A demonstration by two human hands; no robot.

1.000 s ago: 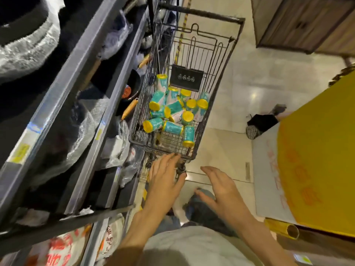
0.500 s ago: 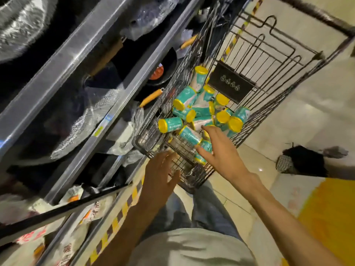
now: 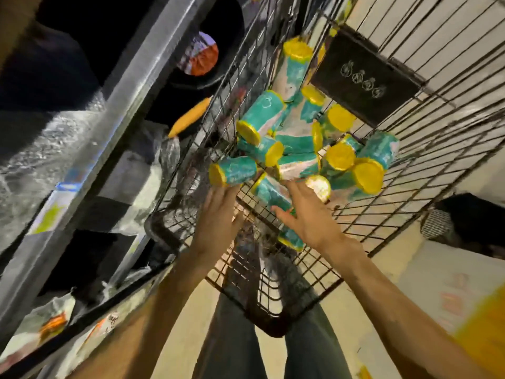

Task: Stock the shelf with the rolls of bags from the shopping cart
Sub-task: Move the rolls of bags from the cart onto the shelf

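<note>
Both hands reach into the wire shopping cart [image 3: 273, 291]. Left hand [image 3: 216, 217] w/ fingers straight and spread, tips at the nearest teal roll [image 3: 235, 170], nothing gripped. Right hand [image 3: 308, 214] also spread, fingers extended over the heap; contact w/ a roll unclear (blur). Rolls of bags [image 3: 308, 140] piled mid-cart, at 12 o'clock from the hands. Shelf [image 3: 90, 138] at 9 o'clock, alongside the cart.

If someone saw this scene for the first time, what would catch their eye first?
The heap of teal rolls with yellow ends lying jumbled in the wire shopping cart. Next, the left hand and right hand, open, reaching into the pile's near edge. The metal shelf runs along the left.
</note>
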